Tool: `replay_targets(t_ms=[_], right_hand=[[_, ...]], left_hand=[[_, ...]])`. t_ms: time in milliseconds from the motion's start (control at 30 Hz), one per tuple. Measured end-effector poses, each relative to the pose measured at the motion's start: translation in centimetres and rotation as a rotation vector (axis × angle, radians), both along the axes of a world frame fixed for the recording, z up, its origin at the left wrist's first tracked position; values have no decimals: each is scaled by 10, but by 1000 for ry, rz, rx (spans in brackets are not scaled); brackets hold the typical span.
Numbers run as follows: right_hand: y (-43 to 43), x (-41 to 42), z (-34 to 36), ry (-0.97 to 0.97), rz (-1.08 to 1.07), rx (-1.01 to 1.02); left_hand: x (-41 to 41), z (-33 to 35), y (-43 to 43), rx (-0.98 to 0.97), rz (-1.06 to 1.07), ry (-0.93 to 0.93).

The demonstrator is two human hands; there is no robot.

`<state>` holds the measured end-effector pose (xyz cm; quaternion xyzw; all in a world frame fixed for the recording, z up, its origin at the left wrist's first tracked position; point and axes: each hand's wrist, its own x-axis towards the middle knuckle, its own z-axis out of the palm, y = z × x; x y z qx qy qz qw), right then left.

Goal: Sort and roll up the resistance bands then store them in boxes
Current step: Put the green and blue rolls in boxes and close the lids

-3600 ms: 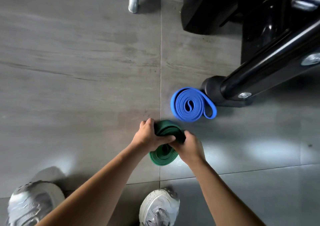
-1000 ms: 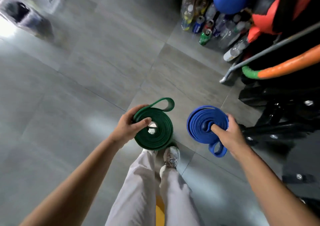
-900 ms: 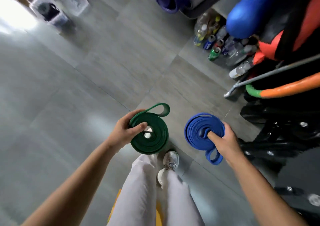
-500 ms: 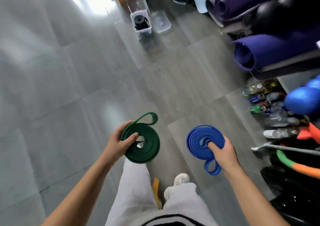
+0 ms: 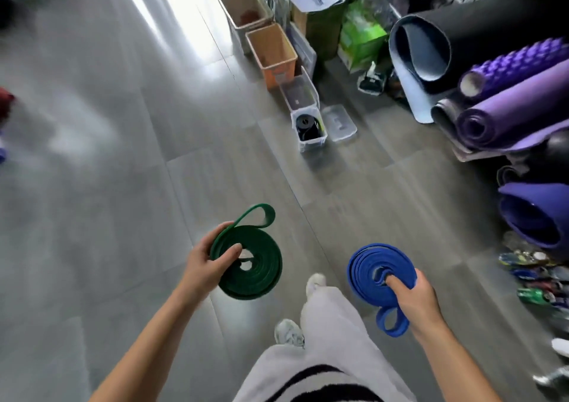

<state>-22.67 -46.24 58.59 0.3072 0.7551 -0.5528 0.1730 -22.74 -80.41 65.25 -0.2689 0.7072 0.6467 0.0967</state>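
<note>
Green rubber resistance band (image 5: 251, 266), coiled flat, sits pinched in the left hand (image 5: 205, 266), its loose loop poking up. Right hand (image 5: 414, 297) grips the coiled blue rubber band (image 5: 380, 274), both above grey floor tiles (image 5: 123, 217). Ahead, a clear plastic box (image 5: 311, 132) holds black rolls.

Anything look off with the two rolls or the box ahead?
Both rolls have loose tails: the green band loops out above the left hand, the blue band hangs a loop below the right hand. They may unwind. The clear box is open, its lid on the floor beside it.
</note>
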Motion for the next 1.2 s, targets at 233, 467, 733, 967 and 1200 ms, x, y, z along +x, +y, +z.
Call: replay_targets(t_ms=[233, 467, 733, 967, 1200], right_hand=[[-98, -175, -11, 39, -52, -31], [-213, -393, 24, 105, 86, 20], [-319, -555, 15, 76, 49, 94], [-404, -628, -26, -72, -292, 111], [-468, -712, -58, -217, -590, 98]], left_hand=[[-140, -20, -88, -61, 72, -11], [-268, -15, -168, -57, 191, -60], [-453, -25, -284, -38, 165, -20], [-681, -4, -406, 5, -2, 94], [-869, -30, -448, -15, -175, 49]])
